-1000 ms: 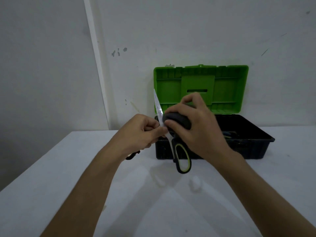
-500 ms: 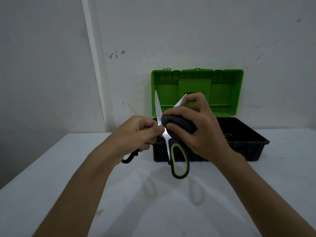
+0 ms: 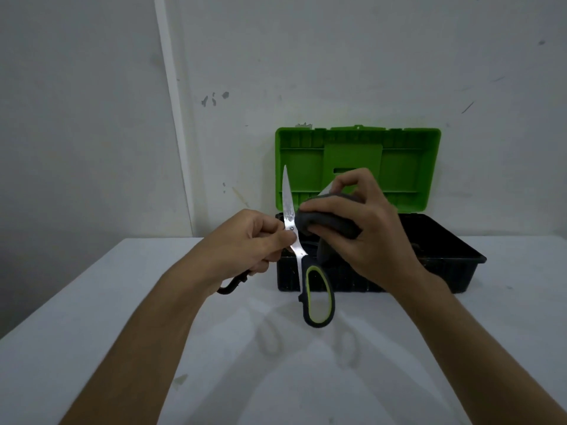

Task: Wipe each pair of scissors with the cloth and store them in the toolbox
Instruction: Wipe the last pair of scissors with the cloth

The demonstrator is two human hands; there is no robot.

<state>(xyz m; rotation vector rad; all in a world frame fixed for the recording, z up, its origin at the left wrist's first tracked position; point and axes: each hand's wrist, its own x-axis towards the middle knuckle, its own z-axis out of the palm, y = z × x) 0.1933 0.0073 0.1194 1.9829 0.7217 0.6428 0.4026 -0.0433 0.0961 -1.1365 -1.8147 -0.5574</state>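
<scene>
A pair of scissors (image 3: 289,207) with black and lime-green handles is held up in front of the toolbox, its blades spread apart. My left hand (image 3: 251,240) grips it near the pivot, with one black handle loop poking out below the palm. My right hand (image 3: 352,228) holds a dark grey cloth (image 3: 325,223) wrapped round the second blade, whose tip shows above my fingers. The other handle loop hangs free above the table. The toolbox (image 3: 454,268) has a black base and an upright green lid (image 3: 399,167).
The toolbox stands on a white table (image 3: 122,332) against a pale wall. Dark items lie inside the box, too dim to identify. A small stain marks the table near my left forearm.
The cloth in my right hand has slid up along the covered blade, and more of that blade's tip now shows. My left hand keeps its grip near the pivot.
</scene>
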